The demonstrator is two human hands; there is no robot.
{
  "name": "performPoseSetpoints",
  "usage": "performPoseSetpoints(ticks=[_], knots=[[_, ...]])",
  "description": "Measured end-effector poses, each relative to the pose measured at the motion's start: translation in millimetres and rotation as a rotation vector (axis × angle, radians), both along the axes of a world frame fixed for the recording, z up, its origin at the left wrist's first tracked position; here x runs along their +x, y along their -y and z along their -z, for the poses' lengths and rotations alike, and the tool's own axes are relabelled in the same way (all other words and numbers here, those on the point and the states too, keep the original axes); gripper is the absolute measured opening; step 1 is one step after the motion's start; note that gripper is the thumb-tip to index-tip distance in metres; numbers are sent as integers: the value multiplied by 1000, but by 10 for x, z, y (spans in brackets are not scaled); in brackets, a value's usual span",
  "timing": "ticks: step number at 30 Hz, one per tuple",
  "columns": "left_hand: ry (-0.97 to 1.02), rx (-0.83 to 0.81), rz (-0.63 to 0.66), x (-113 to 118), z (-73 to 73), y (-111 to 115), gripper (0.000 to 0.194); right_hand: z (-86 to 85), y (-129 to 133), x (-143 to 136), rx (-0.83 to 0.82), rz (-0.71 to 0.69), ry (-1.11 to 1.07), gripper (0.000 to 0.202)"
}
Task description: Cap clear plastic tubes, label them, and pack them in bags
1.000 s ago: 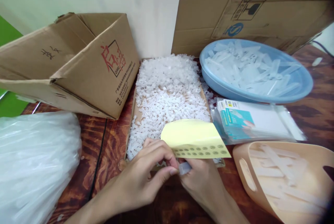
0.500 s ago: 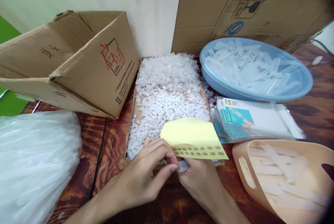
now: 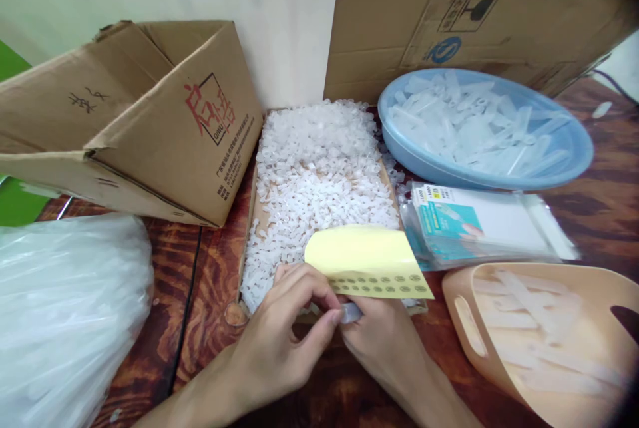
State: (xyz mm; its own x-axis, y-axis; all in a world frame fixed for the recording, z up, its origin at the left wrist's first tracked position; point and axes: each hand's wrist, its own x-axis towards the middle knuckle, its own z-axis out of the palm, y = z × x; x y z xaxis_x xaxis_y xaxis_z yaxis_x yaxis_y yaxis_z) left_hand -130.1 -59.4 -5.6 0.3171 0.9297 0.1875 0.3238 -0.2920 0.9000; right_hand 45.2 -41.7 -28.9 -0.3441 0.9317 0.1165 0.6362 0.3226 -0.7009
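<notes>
Both hands meet at the near edge of a shallow cardboard tray (image 3: 248, 248) heaped with small translucent plastic pieces (image 3: 324, 198). A small translucent plastic piece (image 3: 351, 312) pokes out of my closed right hand (image 3: 382, 335). My left hand (image 3: 294, 321) is closed, thumb and forefinger pinched at the end of that piece. A yellow sticker sheet (image 3: 362, 255) with rows of small dark oval labels stands up behind the fingers, above the tray; which fingers support it is hidden.
On the left are an open cardboard box (image 3: 170, 135) and a filled plastic bag (image 3: 74, 308). To the right, a blue basin (image 3: 449, 165) and a beige basket (image 3: 459, 281) hold translucent tubes, with packaged cards (image 3: 489, 225) between them. A large carton (image 3: 384, 22) stands behind.
The view has shifted slightly, so the surroundings sit a little further left. My hands, the plastic piece and the sheet keep nearly the same pose.
</notes>
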Motion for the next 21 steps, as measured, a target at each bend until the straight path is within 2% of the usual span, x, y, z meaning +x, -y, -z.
performPoseSetpoints(ticks=[6,11,14,21], knots=[[45,219,-47,-5,42,27,18,-32,11,-3,-77,-7,-25,33],[22,386,-9,-28,29,-11,18,-75,2,6,-222,-27,-151,33],[-42,438,3,-33,37,-10,19,-86,15,15,-278,-40,-153,35],[-112,487,-8,-33,62,12,23,-88,3,8,-240,-47,-126,36]])
